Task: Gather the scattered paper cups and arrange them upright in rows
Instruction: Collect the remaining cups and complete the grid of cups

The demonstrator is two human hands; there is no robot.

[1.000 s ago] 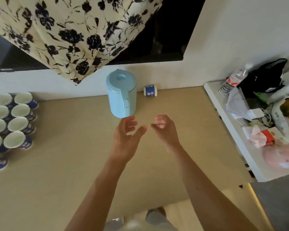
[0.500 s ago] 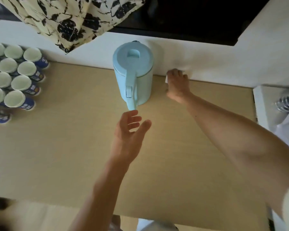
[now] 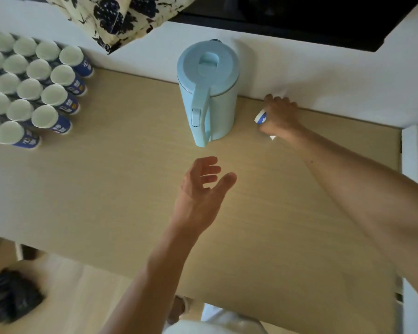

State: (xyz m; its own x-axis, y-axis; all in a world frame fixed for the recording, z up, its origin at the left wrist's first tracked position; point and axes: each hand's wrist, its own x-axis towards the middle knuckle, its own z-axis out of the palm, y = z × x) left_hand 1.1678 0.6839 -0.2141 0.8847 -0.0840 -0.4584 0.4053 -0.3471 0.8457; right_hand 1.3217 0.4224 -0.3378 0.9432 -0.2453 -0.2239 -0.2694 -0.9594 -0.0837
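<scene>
My right hand (image 3: pixel 279 115) grips a blue-and-white paper cup (image 3: pixel 260 117) at the back of the wooden table (image 3: pixel 106 189), close to the white wall and right of the kettle. Only the cup's end shows past my fingers. My left hand (image 3: pixel 203 189) hovers over the middle of the table with relaxed fingers and holds nothing. Several rows of upright blue-and-white paper cups (image 3: pixel 29 90) stand packed together at the table's far left.
A light blue kettle (image 3: pixel 208 90) with its handle toward me stands at the back centre, just left of my right hand. A floral curtain (image 3: pixel 121 18) hangs above the cup rows. A white shelf edge (image 3: pixel 416 153) borders the table's right side.
My right hand reached past the kettle to the wall and took hold of the lying cup, now lifting it off the table. My left hand stayed hovering. The view moved closer.
</scene>
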